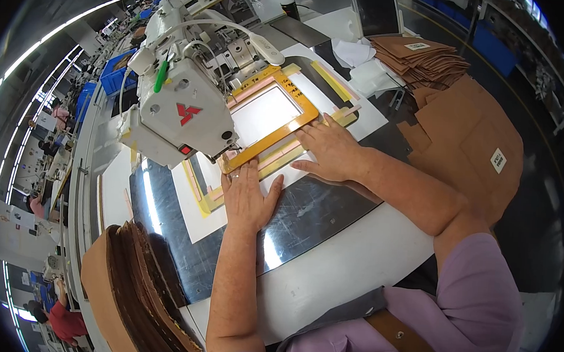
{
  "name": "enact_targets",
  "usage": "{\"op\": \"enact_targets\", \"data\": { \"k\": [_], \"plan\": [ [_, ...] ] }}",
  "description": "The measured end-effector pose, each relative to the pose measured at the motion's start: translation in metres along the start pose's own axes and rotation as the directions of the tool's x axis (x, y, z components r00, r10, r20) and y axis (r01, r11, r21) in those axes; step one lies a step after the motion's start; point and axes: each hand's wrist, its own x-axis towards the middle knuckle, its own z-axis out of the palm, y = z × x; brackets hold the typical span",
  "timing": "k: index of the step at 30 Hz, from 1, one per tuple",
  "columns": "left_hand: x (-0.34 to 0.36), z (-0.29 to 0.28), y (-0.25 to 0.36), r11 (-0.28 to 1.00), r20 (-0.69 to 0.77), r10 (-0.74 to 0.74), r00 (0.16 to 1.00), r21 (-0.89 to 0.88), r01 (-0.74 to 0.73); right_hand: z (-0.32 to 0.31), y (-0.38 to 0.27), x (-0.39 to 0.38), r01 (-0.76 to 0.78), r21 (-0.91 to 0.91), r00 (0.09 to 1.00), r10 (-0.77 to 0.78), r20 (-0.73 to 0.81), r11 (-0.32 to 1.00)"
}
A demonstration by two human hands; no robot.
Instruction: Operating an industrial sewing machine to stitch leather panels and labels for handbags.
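While both hands lie flat on the work, the scene reads left to right:
Brown leather stack [133, 290]: at seven o'clock, on the bench [348, 259] edge.
Sewing machine [182, 103]: at ten o'clock, white, its head over the frame.
Left hand [246, 196]: open, palm down, gripping nothing, fingertips touching the near edge of the orange frame [269, 119].
Orange frame: centre, lying on a white template sheet [194, 212].
Right hand [329, 150]: open, flat, pressing beside the frame's right corner.
Tan cut pieces [421, 58]: at one o'clock, piled well apart.
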Motion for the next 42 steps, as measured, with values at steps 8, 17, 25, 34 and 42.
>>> {"op": "enact_targets", "data": {
  "k": [8,17,25,34,42],
  "plan": [
    [0.005,-0.003,0.000,0.999,0.031,-0.034,0.999,-0.026,0.035,0.005,0.001,0.001,-0.004,-0.008,1.000,0.004,-0.029,1.000],
    [0.003,-0.002,-0.001,1.000,-0.021,0.005,1.000,-0.002,-0.005,0.004,-0.001,0.002,-0.027,-0.058,1.000,0.026,-0.016,0.998],
    [0.001,-0.003,0.002,1.000,-0.004,-0.004,1.000,0.021,0.004,0.000,-0.001,-0.001,-0.021,-0.030,1.000,0.022,0.015,0.999],
    [0.004,-0.005,0.003,0.999,0.024,-0.037,0.999,0.016,0.036,0.007,0.004,0.006,-0.109,-0.001,0.994,0.109,-0.031,0.994],
    [0.003,-0.015,0.016,0.976,0.104,-0.192,0.976,0.124,0.179,0.006,0.003,0.003,-0.306,-0.045,0.951,0.305,-0.044,0.951]
  ]
}}
